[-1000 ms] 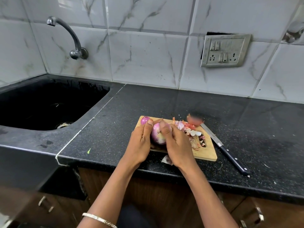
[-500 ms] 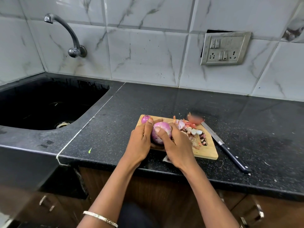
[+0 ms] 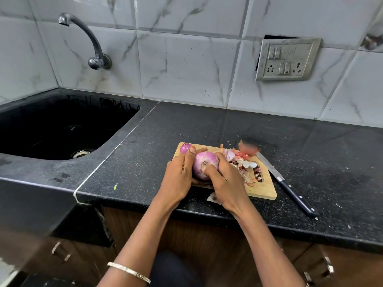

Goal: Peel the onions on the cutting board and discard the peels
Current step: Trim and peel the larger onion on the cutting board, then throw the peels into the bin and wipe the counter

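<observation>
Over the near left part of the pale wooden cutting board [image 3: 266, 190], both hands hold a large purple-and-white onion [image 3: 205, 164] just above the wood. The left hand [image 3: 179, 175] cups its left side with the thumb laid up along the skin, while the right hand [image 3: 227, 183] wraps the right side, its thumb pressed against the end that faces the camera. That grip reads as picking at a layer of skin there. Most of the bulb shows glossy streaked flesh, so I judge this onion nearly stripped, though whether dry skin clings to its hidden underside cannot be told. At the board's far left corner sits a small dark-purple onion [image 3: 185, 147], too small in view to say if it is peeled. A loose heap of pink, white and orange peels [image 3: 243, 163] covers the board's right half, and a reddish object [image 3: 247, 149] at the far right corner is blurred beyond naming. One pale peel scrap [image 3: 211, 197] lies on the black speckled countertop [image 3: 207, 125] at the board's near edge, partly under the right wrist. So peeling looks well advanced, but discarding has not begun — every peel lies on board or counter. A black-handled kitchen knife [image 3: 290, 190] rests just right of the board. No brand, label or legible writing shows anywhere; the steel switch-and-socket plate [image 3: 287, 59] on the tiled wall carries none that can be read.
</observation>
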